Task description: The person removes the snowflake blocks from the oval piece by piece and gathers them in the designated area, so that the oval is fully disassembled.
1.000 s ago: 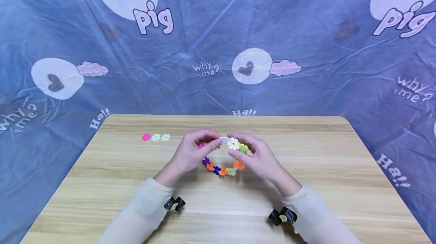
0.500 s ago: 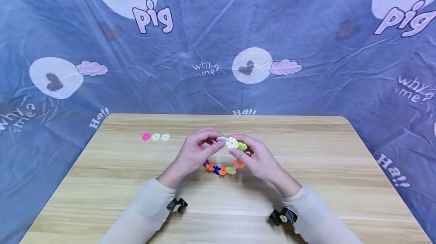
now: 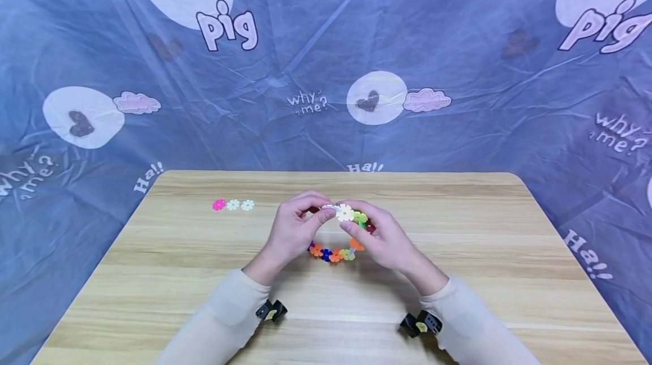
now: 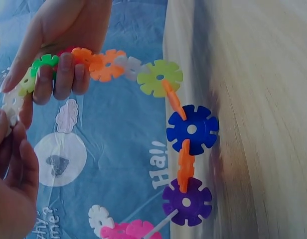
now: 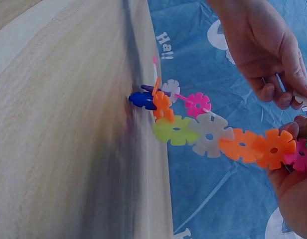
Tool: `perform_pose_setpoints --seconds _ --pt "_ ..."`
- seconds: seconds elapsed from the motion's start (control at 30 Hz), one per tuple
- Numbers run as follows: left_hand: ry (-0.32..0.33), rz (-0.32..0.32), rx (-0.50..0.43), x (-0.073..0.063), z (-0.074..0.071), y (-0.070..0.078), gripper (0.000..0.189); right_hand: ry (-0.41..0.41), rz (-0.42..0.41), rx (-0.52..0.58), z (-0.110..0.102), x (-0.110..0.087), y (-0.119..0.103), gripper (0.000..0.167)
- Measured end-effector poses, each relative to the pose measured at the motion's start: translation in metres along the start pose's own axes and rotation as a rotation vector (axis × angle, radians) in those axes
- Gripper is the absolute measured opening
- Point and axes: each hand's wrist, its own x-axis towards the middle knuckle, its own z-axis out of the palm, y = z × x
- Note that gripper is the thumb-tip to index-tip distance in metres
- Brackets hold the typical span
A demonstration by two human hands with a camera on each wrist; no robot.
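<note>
A chain of flower-shaped interlocking plastic discs (image 3: 335,255) hangs in a loop from both hands, in orange, blue, purple, yellow-green, white and pink. My left hand (image 3: 291,229) pinches a whitish disc at the top between thumb and fingers. Close beside it, my right hand (image 3: 386,237) holds the chain by a cream-white disc (image 3: 344,213). In the left wrist view, curled fingers of the right hand (image 4: 69,40) wrap the chain near a green disc (image 4: 45,63). Purple (image 4: 187,201) and blue discs (image 4: 192,129) dangle lower. Fingers partly hide the joint between the two white discs.
On the wooden table (image 3: 168,274), a pink disc (image 3: 219,205) and two pale white discs (image 3: 240,205) lie in a row at the back left. A blue printed cloth (image 3: 285,59) hangs behind the table. Both sleeves carry black wrist cameras (image 3: 271,310).
My left hand has shifted slightly right, closer to the right hand. The whitish disc in it has moved along, and the lower loop has swung a little right. The loose discs stay put.
</note>
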Motion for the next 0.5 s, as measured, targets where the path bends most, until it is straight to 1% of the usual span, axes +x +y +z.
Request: perform_pose_setpoints --seconds 0.1,0.2,0.4,0.5 --pt "0.032 0.033 0.017 -0.0007 0.0027 -0.0003 0.004 0.002 -0.009 -0.001 0.0011 0.0003 -0.0008 0.037" --pt "0.047 0.076 0.041 -0.0011 0.0049 -0.0011 0.005 0.009 -0.027 -0.002 0.0021 0.0004 -0.0019 0.036" --pt "0.055 0.171 0.100 -0.0016 0.0080 -0.0035 0.004 0.015 -0.049 -0.005 0.0038 0.0008 -0.0028 0.036" --pt "0.047 0.197 0.115 -0.0021 0.0087 -0.0049 0.004 0.014 -0.053 -0.008 0.0042 0.0005 -0.0028 0.035"
